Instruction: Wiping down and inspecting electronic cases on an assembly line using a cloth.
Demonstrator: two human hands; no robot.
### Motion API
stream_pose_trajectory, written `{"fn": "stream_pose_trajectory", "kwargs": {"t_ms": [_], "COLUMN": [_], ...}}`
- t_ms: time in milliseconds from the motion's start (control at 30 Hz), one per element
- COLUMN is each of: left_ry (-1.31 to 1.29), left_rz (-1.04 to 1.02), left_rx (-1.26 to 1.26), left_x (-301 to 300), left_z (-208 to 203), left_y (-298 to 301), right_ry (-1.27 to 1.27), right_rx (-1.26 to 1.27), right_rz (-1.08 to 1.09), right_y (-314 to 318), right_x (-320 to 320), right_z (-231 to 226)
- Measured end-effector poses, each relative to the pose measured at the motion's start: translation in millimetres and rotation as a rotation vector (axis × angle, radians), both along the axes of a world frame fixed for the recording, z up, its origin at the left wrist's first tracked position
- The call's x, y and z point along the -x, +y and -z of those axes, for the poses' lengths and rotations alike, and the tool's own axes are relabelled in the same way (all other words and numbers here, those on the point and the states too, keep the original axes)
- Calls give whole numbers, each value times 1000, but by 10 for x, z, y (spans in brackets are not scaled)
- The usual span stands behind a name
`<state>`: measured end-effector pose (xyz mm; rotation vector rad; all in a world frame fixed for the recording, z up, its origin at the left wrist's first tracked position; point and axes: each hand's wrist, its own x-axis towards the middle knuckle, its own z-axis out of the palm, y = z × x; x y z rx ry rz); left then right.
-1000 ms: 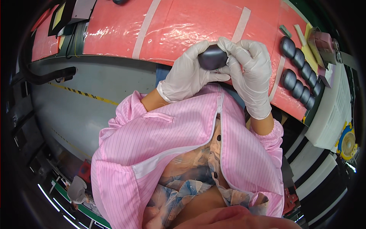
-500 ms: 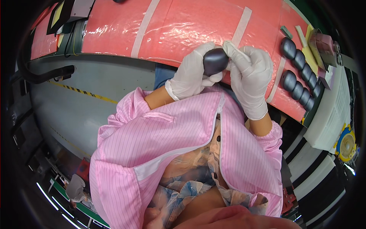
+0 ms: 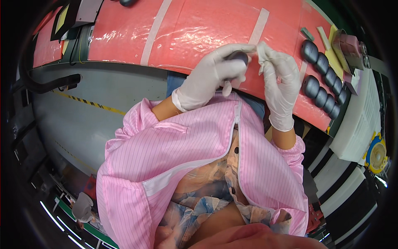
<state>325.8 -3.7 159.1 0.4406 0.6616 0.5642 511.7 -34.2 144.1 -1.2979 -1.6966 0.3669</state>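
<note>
My left hand point(image 3: 211, 72), in a white glove, is wrapped around a smooth, dark, rounded case point(image 3: 238, 57). Its fingers cover most of the case, and the index finger stretches toward the right hand. In my gloved right hand point(image 3: 282, 79), a small crumpled white cloth point(image 3: 261, 56) is pinched between thumb and fingers. The cloth stands just right of the case, close to the left index fingertip. Both hands are over the near edge of the red-pink mat point(image 3: 207, 29). To their right, similar dark rounded cases point(image 3: 321, 63) lie in two slanting rows.
Behind the rows are a yellow sheet point(image 3: 335, 56) and a pinkish bottle point(image 3: 351, 45). White foam-like slabs point(image 3: 356, 120) and a yellow-blue fan point(image 3: 377, 154) stand at right. A grey-and-black device point(image 3: 78, 16) sits far left, with another dark rounded thing point(image 3: 127, 2) nearby.
My right hand has moved right, drawing the cloth away from the case. The left fingers have turned and now cover more of it, with the index finger extended.
</note>
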Motion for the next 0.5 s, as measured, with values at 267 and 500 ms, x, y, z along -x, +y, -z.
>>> {"fn": "stream_pose_trajectory", "kwargs": {"t_ms": [267,500], "left_ry": [615,609], "left_rz": [-175,-181], "left_rx": [-1038,-1095], "left_x": [-18,3], "left_z": [-41,6], "left_y": [-96,-40], "right_ry": [-410,-400], "right_rx": [-47,26], "right_rz": [-269,-90], "right_y": [-8,361], "right_x": [191,-84], "right_z": [-488,-153]}}
